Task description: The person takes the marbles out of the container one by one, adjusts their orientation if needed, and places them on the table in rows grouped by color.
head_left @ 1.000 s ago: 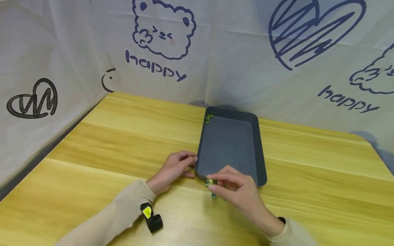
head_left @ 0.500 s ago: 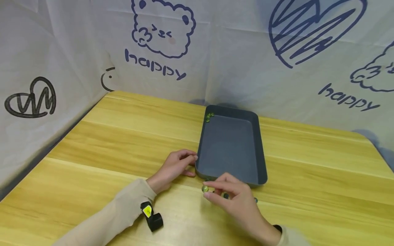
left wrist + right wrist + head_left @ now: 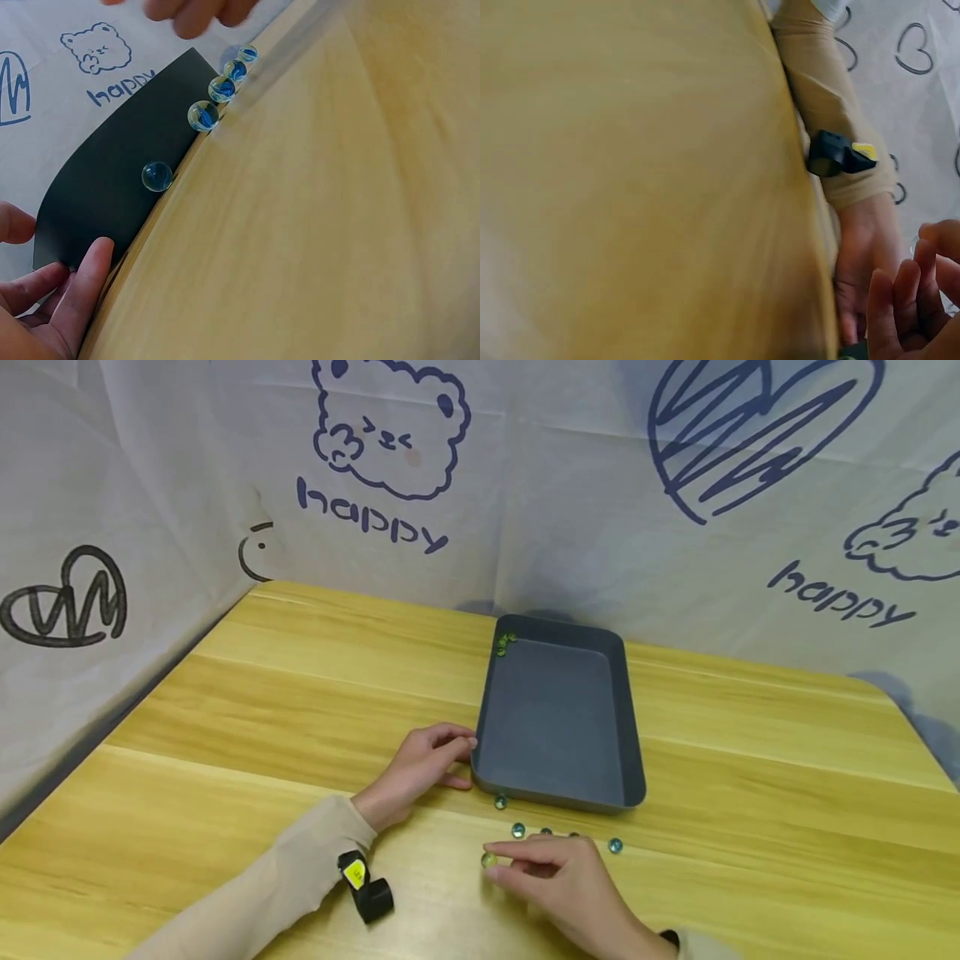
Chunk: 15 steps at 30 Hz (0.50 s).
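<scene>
Dark grey, one tray (image 3: pixel 555 718) stands on the yellowish table (image 3: pixel 337 685). We count five blue marbles (image 3: pixel 518 831) strung out along the tray's near side, outside it, one just beside the wall at its near left corner. Inside the tray's far left corner sits a cluster of green marbles (image 3: pixel 502 646), too small for us to count surely. One yellow-green marble (image 3: pixel 489 860) is pinched between the thumb and fingertip of the right hand (image 3: pixel 573 881), in front of the tray's near left corner. The left hand (image 3: pixel 420 764) has its fingers loosely bent, touching the tray's left side near that corner. Left of the tray, we see one black camera (image 3: pixel 372 900) on the left sleeve (image 3: pixel 300 860); its yellow label (image 3: pixel 356 872) is too small to read. Behind the tray, on the white cloth (image 3: pixel 540 485), we read "happy" twice.
</scene>
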Available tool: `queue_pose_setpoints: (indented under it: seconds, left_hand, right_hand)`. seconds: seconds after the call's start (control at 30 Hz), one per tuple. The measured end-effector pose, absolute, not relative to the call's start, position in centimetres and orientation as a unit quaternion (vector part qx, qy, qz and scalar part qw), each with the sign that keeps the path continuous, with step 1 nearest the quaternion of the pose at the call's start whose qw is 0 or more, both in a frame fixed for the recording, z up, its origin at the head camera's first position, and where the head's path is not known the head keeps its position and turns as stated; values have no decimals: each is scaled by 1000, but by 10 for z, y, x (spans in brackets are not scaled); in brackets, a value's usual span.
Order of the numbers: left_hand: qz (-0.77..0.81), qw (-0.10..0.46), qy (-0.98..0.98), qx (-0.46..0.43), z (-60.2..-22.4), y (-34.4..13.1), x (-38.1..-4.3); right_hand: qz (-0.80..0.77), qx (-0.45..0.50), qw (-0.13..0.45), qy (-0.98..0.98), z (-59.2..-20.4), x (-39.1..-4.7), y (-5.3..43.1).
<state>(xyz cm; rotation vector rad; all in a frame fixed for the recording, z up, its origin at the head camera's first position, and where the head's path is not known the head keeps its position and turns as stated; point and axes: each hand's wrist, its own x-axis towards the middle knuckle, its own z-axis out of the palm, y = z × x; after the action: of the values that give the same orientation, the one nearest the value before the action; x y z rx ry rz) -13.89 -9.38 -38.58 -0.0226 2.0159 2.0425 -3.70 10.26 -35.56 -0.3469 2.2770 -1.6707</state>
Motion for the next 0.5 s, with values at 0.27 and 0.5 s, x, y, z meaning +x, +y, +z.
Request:
queue_pose_setpoints:
  seconds: [0.27,0.5]
  left_hand:
    - [703,135,698,-4,-387,-94,-140]
    - [703,138,698,-6,-384,-94,-140]
  right_hand:
    - [-566,-109,177,797,-360,-35,101]
    - [-541,-117,195,810,-363,-39,100]
